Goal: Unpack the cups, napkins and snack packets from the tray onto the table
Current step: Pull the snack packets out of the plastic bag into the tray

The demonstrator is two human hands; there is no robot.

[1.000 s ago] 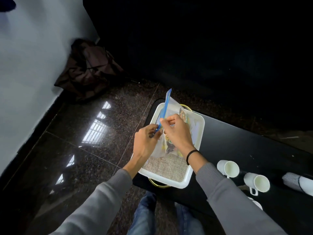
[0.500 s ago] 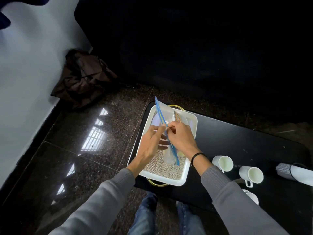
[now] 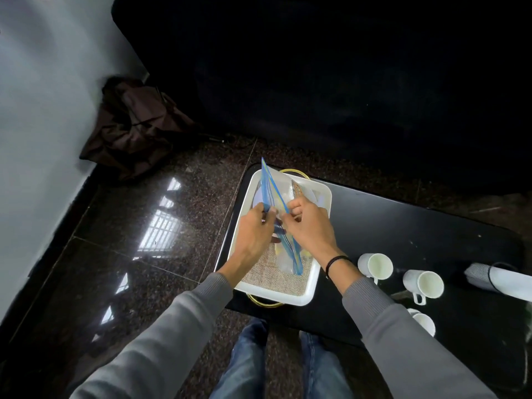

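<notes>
A white tray (image 3: pixel 310 292) with gold handles sits at the left end of the black table (image 3: pixel 403 226). Over it I hold a clear zip bag (image 3: pixel 276 191) with a blue seal strip. My left hand (image 3: pixel 253 234) pinches one side of the seal, my right hand (image 3: pixel 309 226) pinches the other, and the mouth is parted between them. Snack packets show faintly inside the bag. A woven beige napkin (image 3: pixel 276 276) lines the tray's near end. Three white cups (image 3: pixel 375 264) (image 3: pixel 423 283) (image 3: pixel 424 323) lie on the table right of the tray.
A rolled white cloth with a black band (image 3: pixel 501 279) lies at the table's right edge. A dark brown bag (image 3: pixel 135 125) slumps on the glossy granite floor by the white wall. My knees in jeans (image 3: pixel 247 364) are just below the table.
The bag's seal strips have been pulled apart, so the mouth now gapes between my hands. Both hands dropped lower over the tray compared with one second ago.
</notes>
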